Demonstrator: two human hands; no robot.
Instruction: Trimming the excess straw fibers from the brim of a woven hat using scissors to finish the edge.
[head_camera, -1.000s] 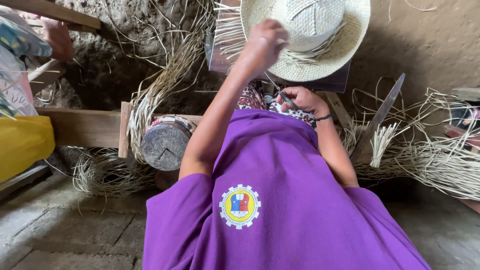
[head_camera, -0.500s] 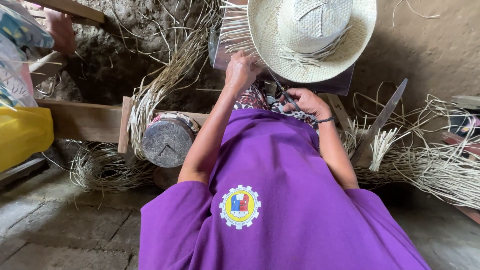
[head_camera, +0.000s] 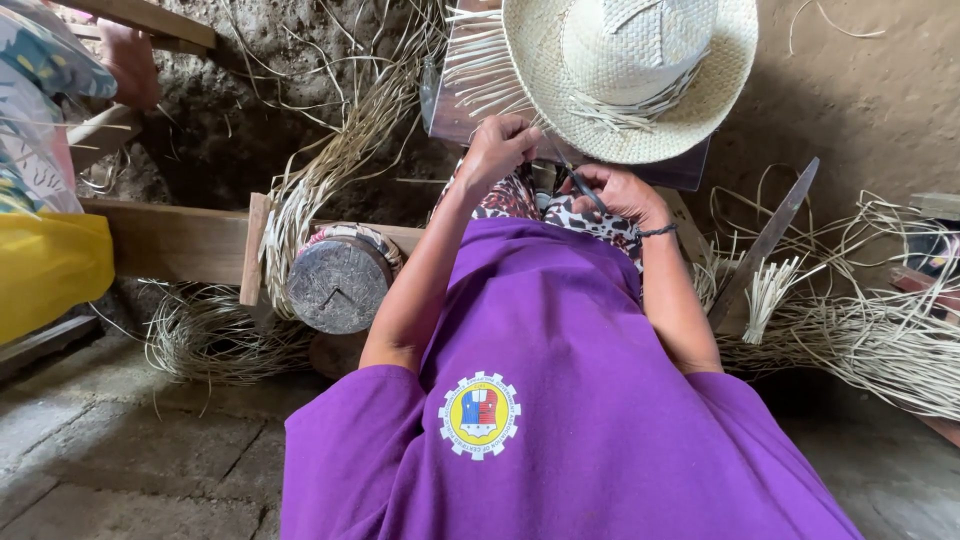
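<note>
the straw hat (head_camera: 630, 75) lies ahead of the person, beyond both hands; the left hand (head_camera: 500, 148) touches its near rim on the left, the right hand (head_camera: 622, 190) sits just beside it on the right; a round wooden block (head_camera: 338, 283) stands to the left, against a wooden beam (head_camera: 170, 240); loose straw bundles (head_camera: 860, 330) lie on the floor (head_camera: 120, 460) to the right.

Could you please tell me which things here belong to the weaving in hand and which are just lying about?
In use:
straw hat, its brim edge held by the left hand
dark tool, in the right hand
loose strands at the brim

Lying about:
round wooden block
long blade
straw pile
yellow bag
</note>
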